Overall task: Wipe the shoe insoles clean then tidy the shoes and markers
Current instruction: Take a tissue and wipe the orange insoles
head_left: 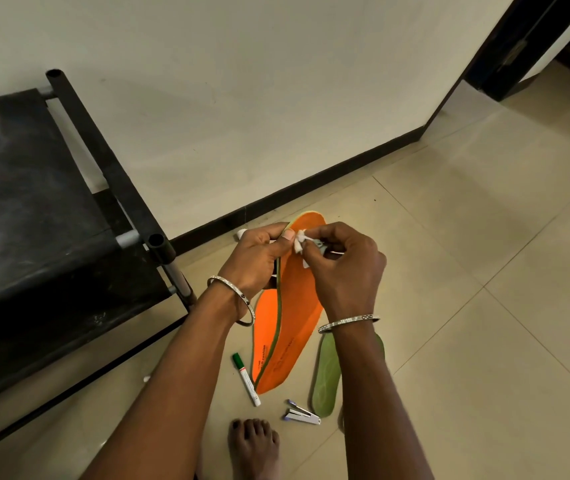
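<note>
Orange insole (297,306), long axis running down-frame from centre, gripped near its top by left hand (252,258); right hand (345,271) pinches tissue (300,241) against it.

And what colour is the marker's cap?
Green, on the white marker, seen best in the head view.

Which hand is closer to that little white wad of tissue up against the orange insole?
Right. The right hand pinches the white wad; the left hand grips the orange insole at its edge, thumb just beside the wad.

Left hand (254,261) grips orange insole (294,306); right hand (342,271) pinches white wipe (300,241).
</note>
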The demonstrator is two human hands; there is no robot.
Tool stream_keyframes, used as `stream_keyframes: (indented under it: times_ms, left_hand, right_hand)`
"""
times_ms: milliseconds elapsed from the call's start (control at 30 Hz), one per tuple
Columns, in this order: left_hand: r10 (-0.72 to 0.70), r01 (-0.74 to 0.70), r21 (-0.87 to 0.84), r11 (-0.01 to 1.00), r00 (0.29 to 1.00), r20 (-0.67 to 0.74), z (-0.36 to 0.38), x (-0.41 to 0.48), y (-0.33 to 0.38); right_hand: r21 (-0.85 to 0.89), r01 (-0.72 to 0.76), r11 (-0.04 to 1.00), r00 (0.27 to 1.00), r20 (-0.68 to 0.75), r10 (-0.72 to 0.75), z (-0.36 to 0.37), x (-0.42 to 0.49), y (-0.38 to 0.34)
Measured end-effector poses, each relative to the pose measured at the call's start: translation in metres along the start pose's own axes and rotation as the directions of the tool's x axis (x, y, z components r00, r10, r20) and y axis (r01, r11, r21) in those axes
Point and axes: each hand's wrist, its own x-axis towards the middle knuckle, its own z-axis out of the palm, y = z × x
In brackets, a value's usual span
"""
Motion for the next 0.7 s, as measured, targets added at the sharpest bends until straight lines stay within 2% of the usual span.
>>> stream_keyframes:
  times_ms: [133,300,400,567,700]
  left_hand:
    - [0.004,-0.005,-0.062,0.998,1.0,-0.023,0.0,0.0,0.003]
    - [0.0,-0.002,-0.042,0.999,0.999,-0.041,-0.003,0.001,0.001]
    - [-0.029,0.025,-0.055,0.998,0.997,-0.075,-0.006,0.002,0.0]
    - [-0.06,0.055,-0.075,0.996,0.996,-0.062,-0.004,0.002,0.003]
    - [-0.062,0.059,-0.074,0.995,0.997,-0.037,-0.004,0.001,0.002]
  right_hand:
    - [-0.042,-0.08,0.996,0.995,-0.056,0.078,-0.003,0.001,0.008]
    - [0.04,0.034,0.999,0.997,0.071,-0.037,0.004,-0.005,-0.008]
    - [0.111,0.037,0.993,0.991,0.124,-0.05,0.002,-0.004,-0.008]
    - [0.155,-0.013,0.988,0.997,-0.071,0.024,-0.002,0.002,0.0]
    - [-0.001,0.097,0.995,0.995,0.01,-0.097,0.004,0.0,0.002]
